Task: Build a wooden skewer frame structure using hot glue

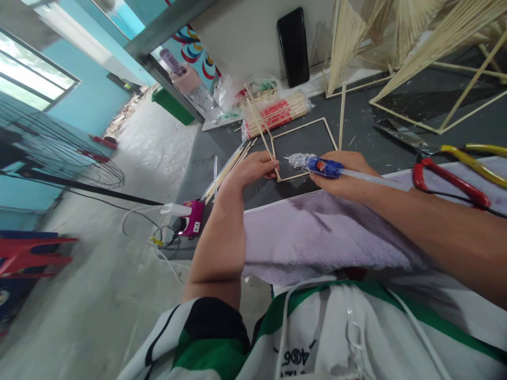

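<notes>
My left hand pinches a thin wooden stick that rises from the near-left corner of a square stick frame. The frame lies on the dark tabletop, and another stick stands up at its right side. In my right hand is a blue hot glue gun, fingers wrapped around it. Its nozzle, coated in stringy glue, points left toward the held stick without touching it. A clear glue stick sticks out of the gun's back end.
Wrapped sticks and loose sticks lie behind and left. A phone leans on the back wall. Finished-looking stick structures stand right, near pliers. A pink power socket with cables sits at the table's left edge; a lilac towel covers the front.
</notes>
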Action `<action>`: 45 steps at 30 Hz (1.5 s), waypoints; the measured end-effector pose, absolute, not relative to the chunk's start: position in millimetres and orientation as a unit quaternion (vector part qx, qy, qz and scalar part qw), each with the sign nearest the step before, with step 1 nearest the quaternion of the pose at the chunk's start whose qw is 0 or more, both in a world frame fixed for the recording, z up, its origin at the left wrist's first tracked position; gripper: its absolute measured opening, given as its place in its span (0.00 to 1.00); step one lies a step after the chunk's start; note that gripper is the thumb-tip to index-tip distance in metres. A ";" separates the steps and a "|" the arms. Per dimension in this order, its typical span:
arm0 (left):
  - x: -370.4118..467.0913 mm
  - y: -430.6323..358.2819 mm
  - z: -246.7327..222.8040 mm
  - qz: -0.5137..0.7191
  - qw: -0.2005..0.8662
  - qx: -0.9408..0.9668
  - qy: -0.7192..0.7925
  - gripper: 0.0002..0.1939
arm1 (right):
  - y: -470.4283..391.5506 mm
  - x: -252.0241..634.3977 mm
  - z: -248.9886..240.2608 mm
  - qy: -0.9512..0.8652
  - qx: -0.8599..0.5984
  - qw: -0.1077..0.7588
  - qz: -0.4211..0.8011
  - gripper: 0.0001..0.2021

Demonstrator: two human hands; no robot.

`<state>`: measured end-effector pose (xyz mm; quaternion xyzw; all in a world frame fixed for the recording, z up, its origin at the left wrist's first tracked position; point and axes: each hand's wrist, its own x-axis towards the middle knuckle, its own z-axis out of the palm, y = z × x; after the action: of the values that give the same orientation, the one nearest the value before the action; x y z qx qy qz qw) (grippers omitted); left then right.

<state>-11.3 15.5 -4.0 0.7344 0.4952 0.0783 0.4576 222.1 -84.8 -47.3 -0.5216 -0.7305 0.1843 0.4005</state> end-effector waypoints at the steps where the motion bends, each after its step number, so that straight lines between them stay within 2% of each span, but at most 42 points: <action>1: -11.3 15.6 -3.9 0.076 0.460 0.733 0.495 0.10 | -84.7 222.1 -47.4 -0.732 -0.519 0.401 0.185 0.05; 11: -9.5 13.3 -2.6 0.083 0.458 0.727 0.504 0.10 | -87.2 220.7 -46.0 -0.731 -0.526 0.399 0.174 0.09; 26: -14.4 15.3 -4.6 0.092 0.448 0.741 0.491 0.11 | -88.1 220.7 -42.1 -0.737 -0.547 0.360 0.167 0.07; 34: -13.8 16.7 -8.4 0.128 0.490 0.723 0.470 0.04 | -89.4 221.7 -38.9 -0.743 -0.551 0.344 0.161 0.09; 45: -18.5 18.5 -12.4 0.122 0.498 0.725 0.459 0.03 | -90.3 223.9 -39.1 -0.744 -0.555 0.336 0.160 0.09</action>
<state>-18.5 18.5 -12.4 0.7255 0.4592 0.1221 0.4980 223.9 -90.3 -39.1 -0.5550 -0.7442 0.1599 0.3356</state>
